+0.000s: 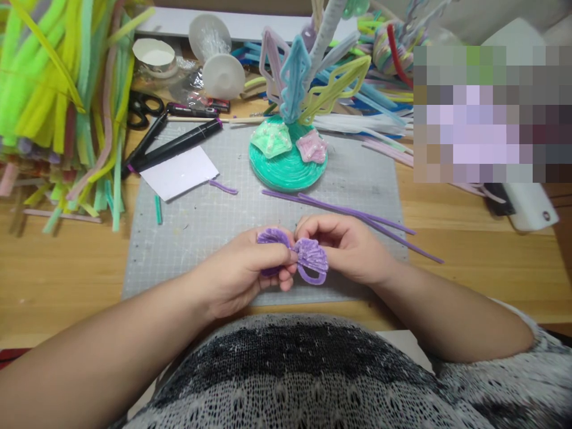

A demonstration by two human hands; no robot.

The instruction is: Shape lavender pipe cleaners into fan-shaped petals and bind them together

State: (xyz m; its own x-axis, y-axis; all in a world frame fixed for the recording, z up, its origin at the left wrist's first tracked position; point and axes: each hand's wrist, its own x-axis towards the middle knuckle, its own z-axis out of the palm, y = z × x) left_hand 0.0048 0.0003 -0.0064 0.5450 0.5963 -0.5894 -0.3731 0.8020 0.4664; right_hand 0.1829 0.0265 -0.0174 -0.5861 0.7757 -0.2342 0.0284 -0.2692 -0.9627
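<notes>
Head camera: above a gray cutting mat (223, 217) on the tabletop (67, 268), a purple bow-shaped piece (311, 255) is pinched by the left hand (248, 259); the right hand (357, 247) is curled against it, its hold partly hidden.

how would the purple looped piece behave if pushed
The purple looped piece is probably light, since it looks thin and fluffy. It likely bends yet holds shape: its lower loop stands open with no finger inside. Its fuzzy-looking surface should resist slipping.
</notes>
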